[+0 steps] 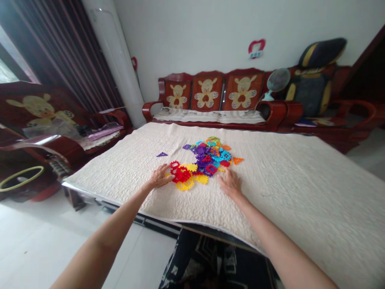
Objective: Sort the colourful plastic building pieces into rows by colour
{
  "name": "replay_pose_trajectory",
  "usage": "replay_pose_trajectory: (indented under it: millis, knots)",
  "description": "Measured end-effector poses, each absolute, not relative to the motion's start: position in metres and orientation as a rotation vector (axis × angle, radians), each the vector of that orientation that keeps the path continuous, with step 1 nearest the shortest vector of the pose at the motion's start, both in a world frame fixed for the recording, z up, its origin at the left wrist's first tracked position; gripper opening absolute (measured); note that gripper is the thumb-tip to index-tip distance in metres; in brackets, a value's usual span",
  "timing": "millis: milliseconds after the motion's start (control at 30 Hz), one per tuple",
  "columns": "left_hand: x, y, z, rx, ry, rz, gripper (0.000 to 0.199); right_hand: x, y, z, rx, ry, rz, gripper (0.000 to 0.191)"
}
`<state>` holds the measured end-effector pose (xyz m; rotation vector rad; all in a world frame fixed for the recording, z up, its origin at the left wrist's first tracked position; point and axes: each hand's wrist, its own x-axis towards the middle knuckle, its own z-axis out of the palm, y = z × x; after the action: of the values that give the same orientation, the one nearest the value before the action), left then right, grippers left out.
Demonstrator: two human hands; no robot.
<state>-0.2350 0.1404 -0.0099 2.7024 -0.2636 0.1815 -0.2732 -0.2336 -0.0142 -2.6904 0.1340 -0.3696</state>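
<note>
A heap of colourful plastic gear-shaped pieces (203, 154) lies on the quilted cream cloth (285, 180). Purple, blue, orange and green pieces make up its far part. Red toothed pieces (180, 173) and yellow ones (184, 184) lie at the near left. My left hand (161, 176) rests at the left edge of the heap, fingers apart, thumb against the red pieces; a bit of yellow shows by its fingers. On the near right, my right hand (230, 182) lies flat with spread fingers, its fingertips by a small yellow piece (221, 169). Neither hand grips anything.
Apart from the heap lie a purple triangle (162, 154) on the left and an orange triangle (237, 160) on the right. Behind the table stands a wooden sofa (273, 114) with a small fan (278, 80). A wooden armchair (57, 148) and a bin (22, 188) are at the left.
</note>
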Motion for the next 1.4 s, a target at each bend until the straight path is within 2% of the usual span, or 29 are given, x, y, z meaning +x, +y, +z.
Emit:
replay_pose_trajectory:
  millis: [200,467,767,900,967,1100,1233,1333,1400]
  knots:
    - [-0.241,0.131,-0.013,2.751,-0.395,0.107,0.08,-0.269,-0.202,-0.014,-2.728,-0.056,-0.361,0.062]
    - [-0.215,0.09,-0.027,2.639,-0.504,0.303,0.075,-0.257,-0.208,-0.013,-2.769,-0.091,-0.425,0.053]
    - [-0.156,0.003,-0.033,2.461,-0.367,0.366,0.07,-0.227,-0.266,-0.013,-2.742,-0.195,-0.762,0.045]
    - [-0.129,-0.033,-0.017,2.394,-0.361,0.437,0.07,-0.21,-0.294,-0.011,-2.691,-0.143,-0.882,0.042]
    - [-0.116,-0.04,-0.003,2.372,-0.525,0.466,0.075,-0.203,-0.304,-0.011,-2.683,-0.109,-0.902,0.042]
    - [-0.093,-0.007,0.021,2.491,-0.564,0.449,0.074,-0.193,-0.314,-0.015,-2.747,-0.011,-0.863,0.042]
    - [-0.082,0.073,0.022,2.672,-0.006,0.432,0.055,-0.18,-0.31,-0.015,-2.793,0.091,-0.8,0.041]
    - [-0.084,0.125,0.011,2.72,0.415,0.381,0.052,-0.165,-0.292,-0.008,-2.782,0.055,-0.803,0.042]
    - [-0.088,0.143,0.003,2.737,0.485,0.33,0.048,-0.152,-0.275,-0.003,-2.762,-0.017,-0.822,0.044]
